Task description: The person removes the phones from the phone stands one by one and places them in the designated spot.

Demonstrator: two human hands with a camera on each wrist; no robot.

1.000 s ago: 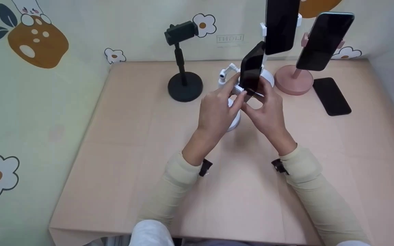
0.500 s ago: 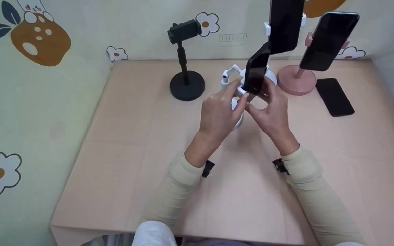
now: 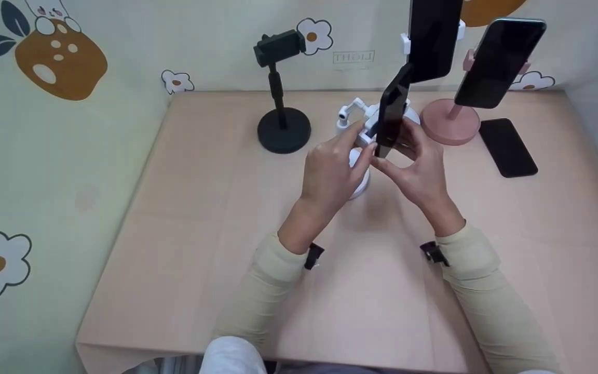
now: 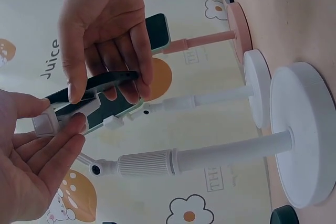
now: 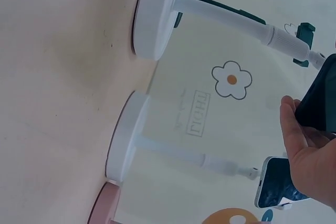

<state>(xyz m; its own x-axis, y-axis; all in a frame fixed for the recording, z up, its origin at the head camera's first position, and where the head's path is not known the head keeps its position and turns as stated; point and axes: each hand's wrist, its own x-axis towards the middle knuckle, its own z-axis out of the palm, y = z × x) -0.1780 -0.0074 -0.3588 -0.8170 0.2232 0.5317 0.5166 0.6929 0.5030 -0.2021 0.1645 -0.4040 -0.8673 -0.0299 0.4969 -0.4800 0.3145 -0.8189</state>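
A dark phone (image 3: 392, 106) stands tilted at the clamp of the nearer white stand (image 4: 231, 153). My left hand (image 3: 330, 169) grips the white clamp (image 4: 46, 121), its thumb and fingers on either side. My right hand (image 3: 421, 166) holds the phone between thumb and fingers, by its edges; in the left wrist view the phone (image 4: 100, 83) lies partly against the clamp. Whether it is fully seated in the clamp I cannot tell. From the right wrist view, the right hand's fingers lie along the phone's (image 5: 320, 98) edge.
Behind, another white stand holds a phone (image 3: 434, 39), and a pink stand (image 3: 447, 122) holds another (image 3: 501, 62). One phone (image 3: 508, 148) lies flat at the right. A black stand (image 3: 283, 130) with its holder stands left of the hands.
The phone in my right hand has turned more edge-on to the head view and its lower end now hangs a little lower. My right hand has shifted slightly right; the left has barely moved.
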